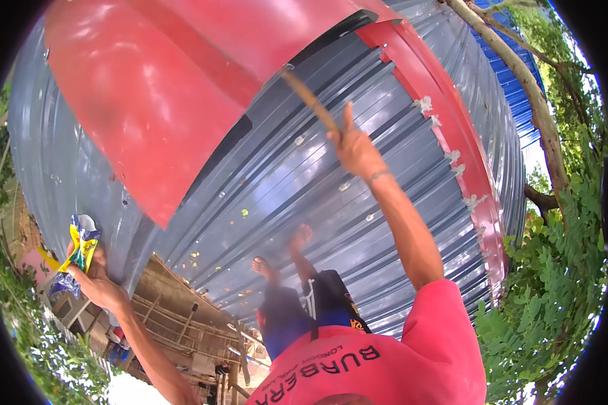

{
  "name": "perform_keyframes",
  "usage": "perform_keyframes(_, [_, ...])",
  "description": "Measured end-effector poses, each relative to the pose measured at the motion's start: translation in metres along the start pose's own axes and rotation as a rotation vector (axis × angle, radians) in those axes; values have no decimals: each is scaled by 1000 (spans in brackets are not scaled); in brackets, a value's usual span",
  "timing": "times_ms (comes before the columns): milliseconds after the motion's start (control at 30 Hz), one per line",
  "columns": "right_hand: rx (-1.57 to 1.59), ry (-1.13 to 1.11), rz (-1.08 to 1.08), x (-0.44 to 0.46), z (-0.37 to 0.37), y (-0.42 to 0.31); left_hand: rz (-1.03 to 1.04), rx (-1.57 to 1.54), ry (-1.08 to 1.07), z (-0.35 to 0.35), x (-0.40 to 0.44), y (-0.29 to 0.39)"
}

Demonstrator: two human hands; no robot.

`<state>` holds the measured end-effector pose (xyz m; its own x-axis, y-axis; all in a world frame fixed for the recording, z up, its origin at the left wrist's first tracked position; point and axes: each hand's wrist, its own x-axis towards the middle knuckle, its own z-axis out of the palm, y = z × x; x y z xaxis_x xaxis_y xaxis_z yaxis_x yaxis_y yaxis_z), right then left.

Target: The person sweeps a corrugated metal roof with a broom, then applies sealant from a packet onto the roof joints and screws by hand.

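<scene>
Grey ribbed roof (284, 182), bare feet (263, 268) on it. Right hand (359, 154): grip closed round a wooden-handled tool (311, 101), index finger pointing up off the handle; tool's far end by the edge of the red sheet (128, 108), contact unclear. Left hand (101, 283), near the roof's left edge: grip clamped on a crumpled yellow-and-blue packet (82, 246). My judgement: wrap that finger down for control, work with light, short strokes, hold the packet upright, feet planted well inside the edge.

1 wooden-handled tool (312, 101), 1 packet (84, 237), 2 arms (410, 226), 2 bare feet (302, 236) and 1 bracelet (380, 175) show.
</scene>
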<state>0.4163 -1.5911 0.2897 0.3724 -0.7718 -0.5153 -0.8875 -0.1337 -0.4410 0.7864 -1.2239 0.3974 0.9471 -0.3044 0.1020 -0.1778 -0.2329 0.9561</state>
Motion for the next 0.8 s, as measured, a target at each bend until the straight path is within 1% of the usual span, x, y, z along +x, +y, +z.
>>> perform_keyframes(33, [-39,145,-46,20,-13,6,-5,4,-10,-1,0,2])
perform_keyframes(100, [5,243,26,77,-34,9,-15,9,-20,4,-3,8])
perform_keyframes(167, [80,320,124,118,-40,-11,-5,16,-31,5,-3,9])
perform_keyframes(200, [60,322,119,137,-25,-17,1,20,-40,6,-4,10])
perform_keyframes(267, [25,327,104,169,32,-32,10,56,-30,12,-5,13])
perform_keyframes(300, [13,209,114,167,69,-43,17,68,-31,12,-6,14])
perform_keyframes(333, [-61,90,43,152,114,-51,21,80,-34,11,-7,15])
perform_keyframes(400, [-14,-148,15,118,233,-64,19,106,-16,12,-7,14])
perform_keyframes(433, [54,-257,-65,105,304,-58,9,102,4,12,-7,12])
perform_keyframes(467, [117,-404,4,63,309,-79,9,97,21,13,-4,12])
perform_keyframes(500, [221,-440,36,42,343,-83,-1,67,35,15,-5,14])
perform_keyframes(533, [391,-666,118,13,328,-89,3,69,41,13,-5,14])
perform_keyframes(567, [372,-757,106,-15,334,-85,1,66,43,13,-3,12])
perform_keyframes(633, [452,-885,64,-81,324,-56,-22,50,74,13,-2,9])
perform_keyframes(700, [461,-873,129,-133,301,-13,-3,55,50,15,-4,13])
perform_keyframes(733, [69,-249,-310,-155,313,27,7,62,35,16,-4,14])
perform_keyframes(800, [177,-372,-3,-169,223,49,11,89,37,16,-3,13])
